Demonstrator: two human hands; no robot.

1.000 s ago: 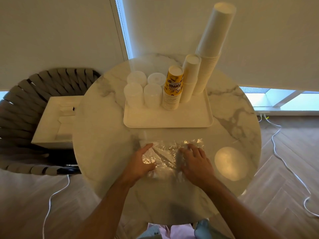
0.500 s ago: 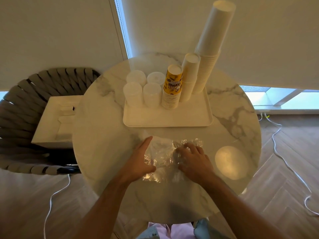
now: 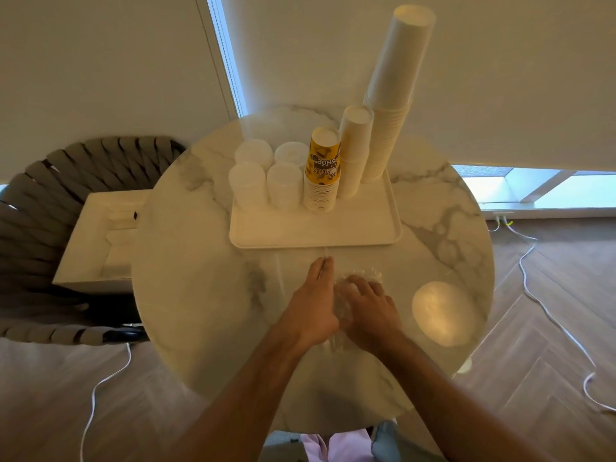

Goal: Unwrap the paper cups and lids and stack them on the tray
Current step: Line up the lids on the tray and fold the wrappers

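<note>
The unwrapping looked finished: both hands were gathering the empty clear plastic wrap (image 3: 361,278) on the marble table (image 3: 200,295), at about 6 o'clock from the tray (image 3: 316,233). The left hand (image 3: 310,308) lay with straight fingers (image 3: 321,266) pressed against the bunch from the 9 o'clock side. The right hand (image 3: 370,308) had its fingers curled over the wrap, clutching it from 3 o'clock. The two hands nearly touched, the plastic crushed between them.

The tray held everything. Four stacks of translucent lids (image 3: 266,171) stood at its 10 o'clock corner. Beside them came a yellow printed cup stack (image 3: 322,171), a medium white cup stack (image 3: 355,151), and a tall white cup stack (image 3: 393,95) at 1 o'clock, all upside down.

In my judgement the next move called for balling the wrap tight and lifting it clear of the table, keeping the forearms away from the tall stack, which seemed easiest to topple.
</note>
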